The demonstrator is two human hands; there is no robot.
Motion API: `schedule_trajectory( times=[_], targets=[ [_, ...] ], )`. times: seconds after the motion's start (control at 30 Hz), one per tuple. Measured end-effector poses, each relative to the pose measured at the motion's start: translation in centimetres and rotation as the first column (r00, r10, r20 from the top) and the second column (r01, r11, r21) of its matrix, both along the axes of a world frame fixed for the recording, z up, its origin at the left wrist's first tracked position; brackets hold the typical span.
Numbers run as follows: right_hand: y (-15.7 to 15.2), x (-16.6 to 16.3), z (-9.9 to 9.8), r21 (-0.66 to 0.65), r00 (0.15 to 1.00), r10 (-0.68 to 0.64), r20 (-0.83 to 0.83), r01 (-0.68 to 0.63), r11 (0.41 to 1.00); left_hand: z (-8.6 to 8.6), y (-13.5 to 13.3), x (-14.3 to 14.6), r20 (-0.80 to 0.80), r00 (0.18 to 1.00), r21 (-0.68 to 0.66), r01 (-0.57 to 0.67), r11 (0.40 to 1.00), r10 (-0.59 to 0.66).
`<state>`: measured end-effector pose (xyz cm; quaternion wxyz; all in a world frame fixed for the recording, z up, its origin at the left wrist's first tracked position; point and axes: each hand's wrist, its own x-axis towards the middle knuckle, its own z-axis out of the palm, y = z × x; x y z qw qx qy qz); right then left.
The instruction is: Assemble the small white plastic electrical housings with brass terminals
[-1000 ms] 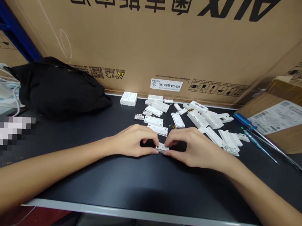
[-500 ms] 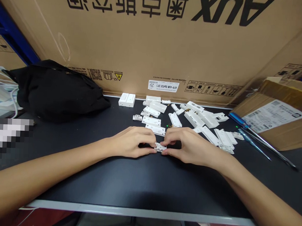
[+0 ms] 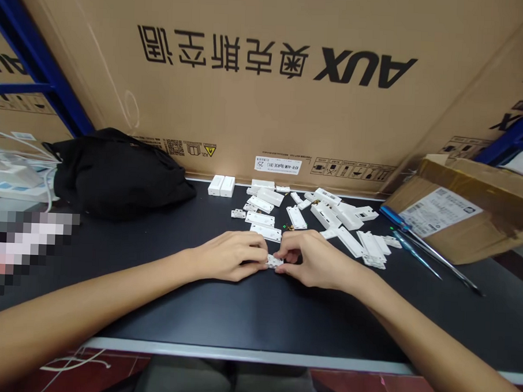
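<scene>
White perforated plastic plate sat low over the black counter, pinched between the person's left hand and right hand. Both grips were clenched on it, near scattered white plastic parts.

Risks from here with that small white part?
The small white part is pinched between the left hand and right hand, so it could slip onto the bench. The right hand could also knock the loose white parts just beside it, mixing them up.
</scene>
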<state>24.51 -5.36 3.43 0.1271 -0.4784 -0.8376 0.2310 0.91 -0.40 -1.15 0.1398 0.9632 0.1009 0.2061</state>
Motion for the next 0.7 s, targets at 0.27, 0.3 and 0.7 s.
schedule_trajectory(
  times=[0.27,0.3,0.7],
  targets=[
    [-9.1,-0.5,-1.8,0.033,0.962,-0.062,-0.268,0.073,0.997,0.1,-5.9,-0.7,0.081,0.991,-0.045,0.107,0.993,-0.103],
    [-9.8,-0.7,-2.2,0.053,0.953,-0.077,-0.292,0.097,0.994,0.1,-6.2,-0.7,0.088,0.990,-0.050,0.111,0.993,-0.106],
    [-10.5,-1.5,-4.0,0.173,0.927,-0.165,-0.337,0.233,0.957,1.4,0.0,-6.7,-0.062,0.988,-0.201,-0.151,0.968,0.141]
  ],
)
